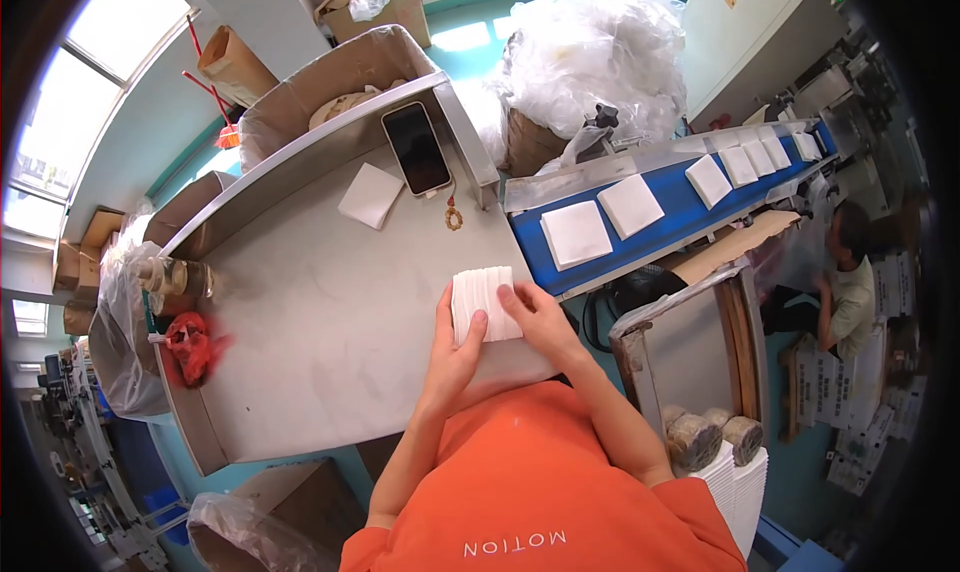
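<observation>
Near the front edge of the grey metal table, I hold a stack of white paper napkins between both hands. My left hand is closed on its left side, with the thumb lying over the front. My right hand grips the opposite side, thumb across the ridged face of folded edges. Farther back on the table lies a separate white square napkin stack, beside a dark-screened phone with a beaded charm.
A blue conveyor belt at the right carries several white napkin stacks. Raised metal sides border the table. A red plastic bag hangs at its left edge. Clear plastic sheeting is heaped behind. Another person sits at far right.
</observation>
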Motion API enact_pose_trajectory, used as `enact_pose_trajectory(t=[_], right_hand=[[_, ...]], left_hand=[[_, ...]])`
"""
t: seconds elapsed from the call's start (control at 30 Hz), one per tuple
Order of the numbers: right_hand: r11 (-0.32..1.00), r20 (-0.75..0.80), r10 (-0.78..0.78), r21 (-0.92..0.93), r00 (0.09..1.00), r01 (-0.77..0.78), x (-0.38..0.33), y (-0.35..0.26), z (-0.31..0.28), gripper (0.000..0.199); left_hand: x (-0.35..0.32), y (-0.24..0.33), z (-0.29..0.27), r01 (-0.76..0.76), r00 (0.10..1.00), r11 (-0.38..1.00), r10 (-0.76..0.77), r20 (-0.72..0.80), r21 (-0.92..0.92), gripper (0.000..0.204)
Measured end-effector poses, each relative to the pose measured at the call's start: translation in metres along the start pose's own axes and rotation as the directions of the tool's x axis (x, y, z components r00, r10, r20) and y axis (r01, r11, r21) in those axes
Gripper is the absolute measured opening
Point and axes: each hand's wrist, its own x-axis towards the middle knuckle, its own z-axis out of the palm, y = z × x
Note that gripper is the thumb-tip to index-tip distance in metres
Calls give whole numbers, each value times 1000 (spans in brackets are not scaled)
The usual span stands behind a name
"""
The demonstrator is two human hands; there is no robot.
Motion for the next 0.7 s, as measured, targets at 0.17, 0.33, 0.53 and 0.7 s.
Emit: enact_pose_trajectory(t=[0.17,0.33,0.53,0.7], right_hand=[[949,72,80,300,994,-98,1,8,8,36],[824,-30,216,542,976,-165,3,31,-17,34],[1000,-30,-26,9,999,26,-2,1,4,46],[846,224,290,394,931,-358,-1,10,-11,33]], left_hand=[[-5,9,8,-71,997,992,70,8,108,80],[-3,6,2,-56,998,992,54,21,116,80],[0,-3,9,-39,993,999,41,111,-17,80],[-5,4,11,-73,995,995,69,71,60,78]])
